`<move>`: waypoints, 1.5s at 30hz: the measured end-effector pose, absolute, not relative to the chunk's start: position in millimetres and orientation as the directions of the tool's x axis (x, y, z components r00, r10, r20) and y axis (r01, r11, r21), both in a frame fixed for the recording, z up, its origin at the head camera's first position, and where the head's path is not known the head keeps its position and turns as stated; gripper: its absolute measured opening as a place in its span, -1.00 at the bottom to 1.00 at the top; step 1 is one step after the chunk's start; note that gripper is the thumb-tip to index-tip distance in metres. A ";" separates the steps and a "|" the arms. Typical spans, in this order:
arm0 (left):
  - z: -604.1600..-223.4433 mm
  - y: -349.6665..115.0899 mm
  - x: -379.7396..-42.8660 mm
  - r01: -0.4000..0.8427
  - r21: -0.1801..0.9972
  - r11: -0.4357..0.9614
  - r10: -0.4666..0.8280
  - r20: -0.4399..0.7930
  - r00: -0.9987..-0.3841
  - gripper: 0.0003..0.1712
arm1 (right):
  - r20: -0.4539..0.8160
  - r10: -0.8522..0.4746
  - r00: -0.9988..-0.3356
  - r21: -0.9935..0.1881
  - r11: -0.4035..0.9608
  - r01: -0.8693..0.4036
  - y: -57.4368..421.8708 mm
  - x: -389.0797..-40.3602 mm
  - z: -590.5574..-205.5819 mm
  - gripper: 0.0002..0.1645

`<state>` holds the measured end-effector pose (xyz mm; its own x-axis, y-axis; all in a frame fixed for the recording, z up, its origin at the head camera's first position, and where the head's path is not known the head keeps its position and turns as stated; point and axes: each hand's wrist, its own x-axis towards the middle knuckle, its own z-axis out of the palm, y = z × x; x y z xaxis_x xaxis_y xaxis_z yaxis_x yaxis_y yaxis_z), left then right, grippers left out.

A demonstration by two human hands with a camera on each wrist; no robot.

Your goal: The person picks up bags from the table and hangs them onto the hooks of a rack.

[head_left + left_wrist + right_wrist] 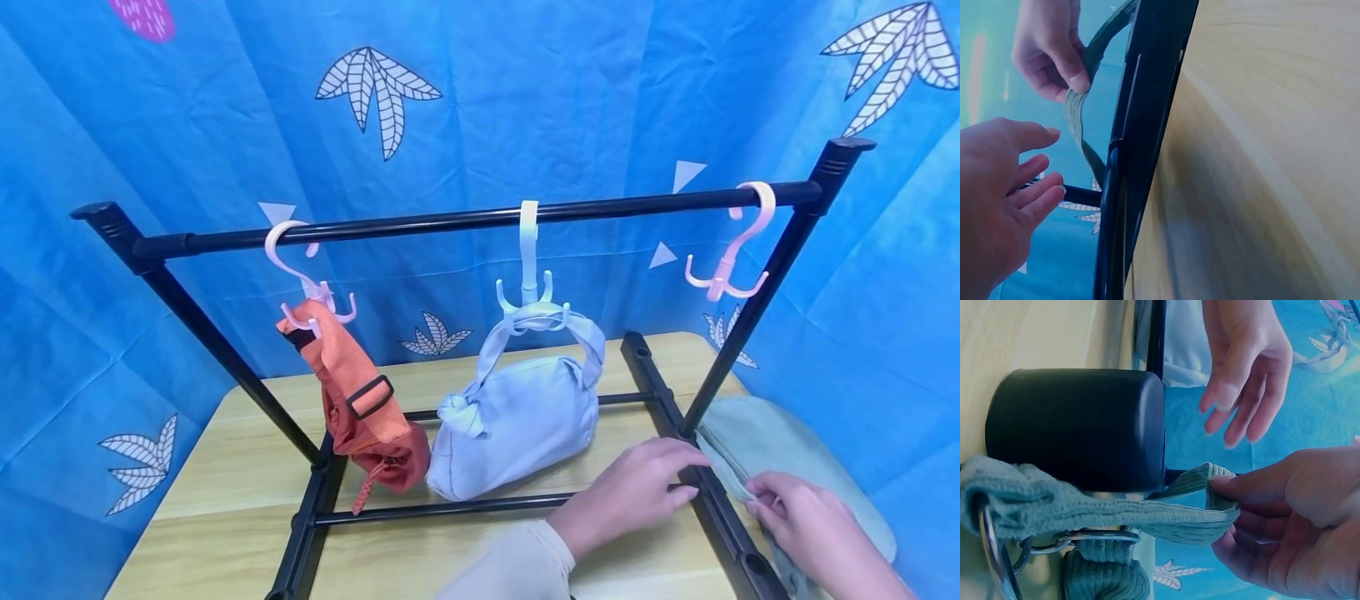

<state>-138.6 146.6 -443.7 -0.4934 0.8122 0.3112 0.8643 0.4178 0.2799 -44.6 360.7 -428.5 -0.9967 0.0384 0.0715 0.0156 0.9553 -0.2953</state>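
My right hand pinches the ribbed green strap of a sage-green bag lying at the right, just outside the rack. In the right wrist view, the strap loops between thumb and fingers, with metal rings at its lower end. My left hand hovers over the right foot of the black rack, its fingers loosely extended and holding nothing. The left wrist view shows that hand apart from the strap.
From the rack's black top bar hang a pink hook with a red-orange bag, a pale blue hook with a light blue bag, and a bare pink hook. Blue patterned cloth surrounds the wooden table.
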 end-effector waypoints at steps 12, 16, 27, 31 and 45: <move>-451.2 169.6 -141.8 0.895 0.214 0.392 0.853 0.280 -0.441 -0.49 | 0.052 0.055 -0.997 -0.313 0.949 0.036 356.1 -41.5 -425.9 -0.88; -454.1 176.7 -143.2 0.909 0.184 0.375 0.871 0.265 -0.413 -0.54 | 0.073 0.052 -0.996 -0.309 0.951 0.027 355.9 -39.9 -427.0 -0.87; -458.2 182.5 -144.6 0.924 0.142 0.355 0.881 0.280 -0.382 -0.57 | 0.071 0.066 -0.995 -0.310 0.950 0.041 352.2 -39.4 -427.5 -0.85; -458.9 182.3 -144.2 0.924 0.129 0.361 0.876 0.294 -0.383 -0.61 | 0.023 0.075 -0.997 -0.322 0.944 0.064 351.4 -39.1 -427.4 -0.78; -459.8 184.7 -140.9 0.906 0.159 0.393 0.866 0.268 -0.422 -0.64 | -0.130 0.071 -0.989 -0.307 0.945 0.109 362.0 -30.4 -436.4 -0.69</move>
